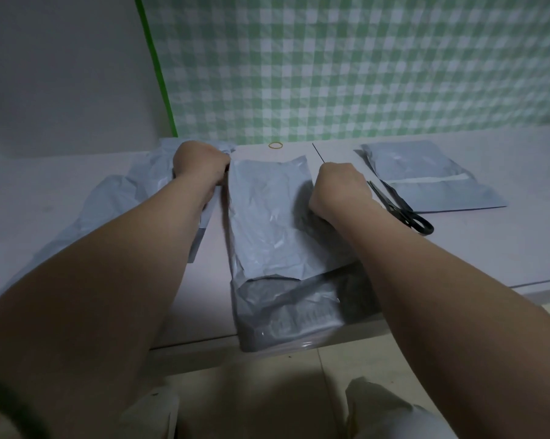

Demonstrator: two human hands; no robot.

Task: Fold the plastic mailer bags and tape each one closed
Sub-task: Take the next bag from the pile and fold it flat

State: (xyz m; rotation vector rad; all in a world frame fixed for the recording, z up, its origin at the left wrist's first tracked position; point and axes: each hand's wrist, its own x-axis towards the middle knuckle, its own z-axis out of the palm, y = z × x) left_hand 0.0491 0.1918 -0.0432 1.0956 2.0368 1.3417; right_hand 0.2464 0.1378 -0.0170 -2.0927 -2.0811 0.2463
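A grey plastic mailer bag (267,217) lies lengthwise in the middle of the white table (476,248), its near end hanging over the front edge. My left hand (200,166) grips the bag's left edge near the far end. My right hand (340,188) is closed on the right edge, knuckles up. A folded mailer bag (425,182) with a strip of tape across it lies at the right. More loose grey bags (124,198) are heaped at the left, partly under my left forearm.
Black scissors (403,207) lie just right of my right hand, next to the folded bag. A yellow rubber band (275,145) sits at the table's back edge. A green checked cloth (362,68) hangs behind. Floor tiles and my feet show below.
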